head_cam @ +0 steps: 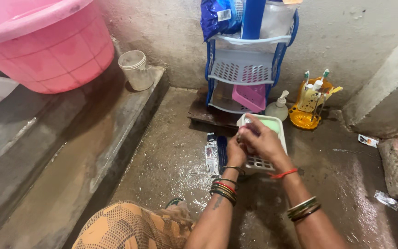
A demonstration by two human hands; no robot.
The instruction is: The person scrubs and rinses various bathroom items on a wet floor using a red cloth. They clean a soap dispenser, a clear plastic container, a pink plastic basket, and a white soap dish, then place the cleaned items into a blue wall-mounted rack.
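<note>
My left hand (237,152) and my right hand (261,138) meet over a white slotted tray (260,163) that lies on the wet floor. Together they grip a small pale object (246,131); the fingers hide most of it, so I cannot name it. A green soap bar (271,123) rests in the tray's far end. Just left of the tray lie a squeezed tube (211,154) and a dark blue comb-like thing (222,148). Both wrists carry bangles, and a red thread circles the right one.
A blue and white plastic rack (242,69) with a pink soap dish stands against the wall. A pump bottle (278,108) and a yellow toothbrush holder (308,105) are to its right. A pink tub (47,41) and a plastic cup (136,69) sit on the left ledge.
</note>
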